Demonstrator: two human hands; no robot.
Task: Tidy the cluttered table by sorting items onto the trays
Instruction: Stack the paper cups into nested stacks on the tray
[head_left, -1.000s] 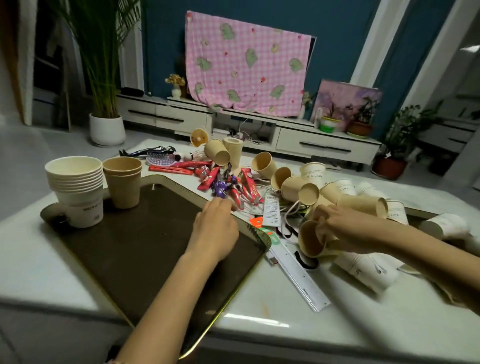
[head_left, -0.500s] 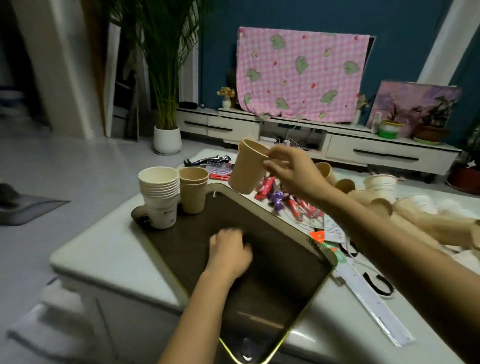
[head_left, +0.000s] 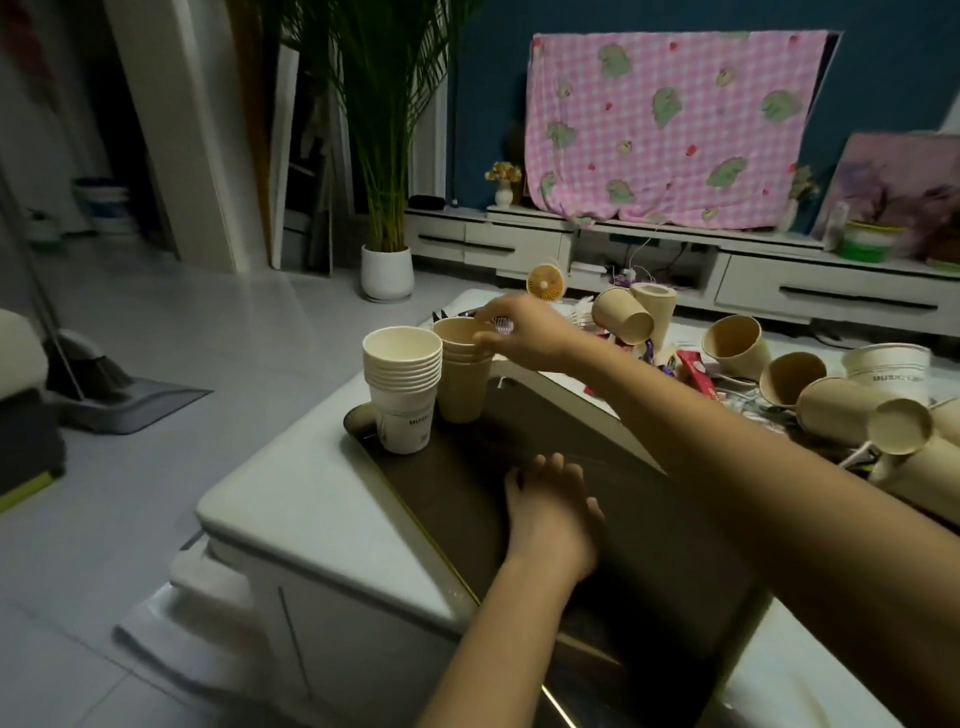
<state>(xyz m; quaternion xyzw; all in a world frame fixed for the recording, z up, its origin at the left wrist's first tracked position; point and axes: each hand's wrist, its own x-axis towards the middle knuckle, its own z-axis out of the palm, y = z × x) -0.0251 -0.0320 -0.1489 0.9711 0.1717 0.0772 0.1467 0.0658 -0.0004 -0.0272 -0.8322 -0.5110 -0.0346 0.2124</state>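
Note:
A dark tray (head_left: 660, 561) with a gold rim lies on the white table (head_left: 291, 514). At its far left corner stand a stack of white paper cups (head_left: 402, 384) and a stack of brown paper cups (head_left: 462, 379). My right hand (head_left: 524, 332) reaches across the tray and pinches the rim of the top brown cup, which sits nested in that stack. My left hand (head_left: 550, 514) rests on the tray's surface with loosely curled fingers and holds nothing.
Several loose brown and white cups (head_left: 826, 400) lie tipped over at the right of the table. Red snack packets (head_left: 693, 366) and cables lie among them. A small orange fan (head_left: 544, 283) stands at the far edge. The table's left edge drops to the floor.
My right hand carried a brown cup from the pile at the right over the tray and set it into the brown stack. My left hand drew back a little along the tray.

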